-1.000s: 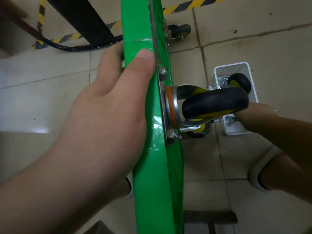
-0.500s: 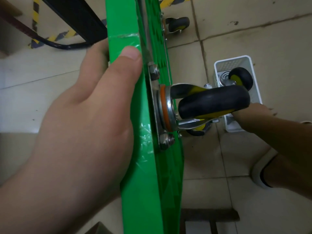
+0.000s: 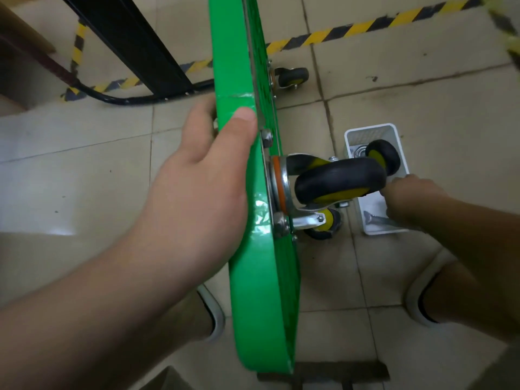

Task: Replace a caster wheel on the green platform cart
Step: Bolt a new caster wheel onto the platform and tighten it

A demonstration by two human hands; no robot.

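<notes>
The cart point(image 3: 261, 277) stands on its edge, its long axis running away from me, underside facing right. Everything else I place from it.

My left hand point(image 3: 197, 192) clamps the cart's upper rim: the thumb lies flat along the edge and the fingers wrap over the top face, out of sight. My right hand point(image 3: 410, 195) is well to the cart's right, lower down, knuckles up over the bin point(image 3: 394, 130). Its fingers curl downward, but I cannot tell whether they hold anything; the fingertips are hidden.

The caster point(image 3: 337, 181) sticks straight out of the cart's underside toward my right hand, its tread almost touching my knuckles. So the right hand is the nearer one by far, and the work lies to its left, toward the cart. A second caster point(image 3: 323, 223) shows just below it, and a third point(image 3: 292, 76) sits farther along the cart.

In the bin, right of the cart, a spare wheel point(image 3: 384, 157) lies at the far end. A wrench point(image 3: 375, 220) lies at the near end, its head pointing at the cart and its shaft running under my wrist.

Smallest are the bolts point(image 3: 280, 223) on the caster's plate, against the cart. Two show; the wheel and fork hide any others, and I judge them not yet loosened.
</notes>
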